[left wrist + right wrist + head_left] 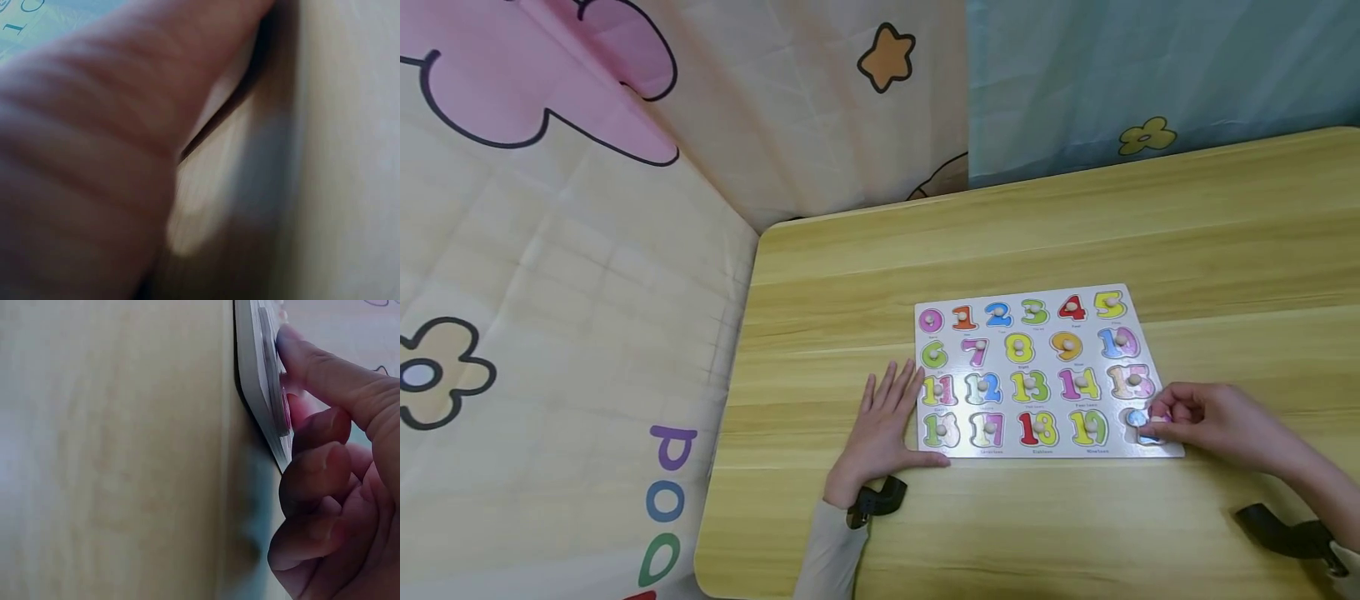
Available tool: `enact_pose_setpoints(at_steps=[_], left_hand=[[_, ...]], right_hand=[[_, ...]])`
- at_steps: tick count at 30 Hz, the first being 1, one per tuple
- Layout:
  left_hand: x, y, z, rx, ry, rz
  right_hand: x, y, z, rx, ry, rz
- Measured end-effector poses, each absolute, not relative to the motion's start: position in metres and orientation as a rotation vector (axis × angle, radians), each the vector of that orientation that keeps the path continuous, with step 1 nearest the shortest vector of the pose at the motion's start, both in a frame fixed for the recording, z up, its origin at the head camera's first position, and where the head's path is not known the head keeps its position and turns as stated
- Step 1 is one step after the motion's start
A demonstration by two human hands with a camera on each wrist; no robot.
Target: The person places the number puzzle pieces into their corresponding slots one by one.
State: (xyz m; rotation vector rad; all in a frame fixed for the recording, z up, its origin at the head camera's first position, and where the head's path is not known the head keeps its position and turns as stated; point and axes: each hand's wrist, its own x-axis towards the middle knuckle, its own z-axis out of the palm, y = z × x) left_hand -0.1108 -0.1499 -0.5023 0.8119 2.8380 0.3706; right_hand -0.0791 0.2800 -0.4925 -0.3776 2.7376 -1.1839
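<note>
A white number puzzle board (1122, 450) lies on the table, with several coloured number pieces, each with a small knob, sitting in it. At its bottom right corner my right hand (1217, 421) pinches a number piece (1137, 419) between thumb and fingers. That piece shows blue on its left, and the fingers cover much of the rest. Seen from the right wrist, the piece (275, 381) lies against the board's face, slightly askew. My left hand (882, 429) rests with fingers extended along the board's left edge, its thumb by the lower left corner.
The wooden table (835, 292) extends around the board on all sides. Printed curtains (820, 108) hang behind the table and along its left. Black wrist mounts (880, 497) sit on both wrists.
</note>
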Motion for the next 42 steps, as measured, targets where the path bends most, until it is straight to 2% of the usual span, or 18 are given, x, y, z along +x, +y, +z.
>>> enact_pose_setpoints(at_steps=[15,31,42], left_hand=[[-0.11,-0.149,-0.503,0.804,2.838,0.383],[-0.111,-0.149,-0.503,0.818,2.851,0.384],[-0.11,-0.151,-0.504,0.835,2.862,0.394]], right_hand=[[-0.08,0.27,-0.489,-0.311,2.619,-1.18],[-0.083,0.266,-0.475,-0.332,2.77,-0.833],[-0.085,0.264,-0.474,-0.31,2.71,-0.8]])
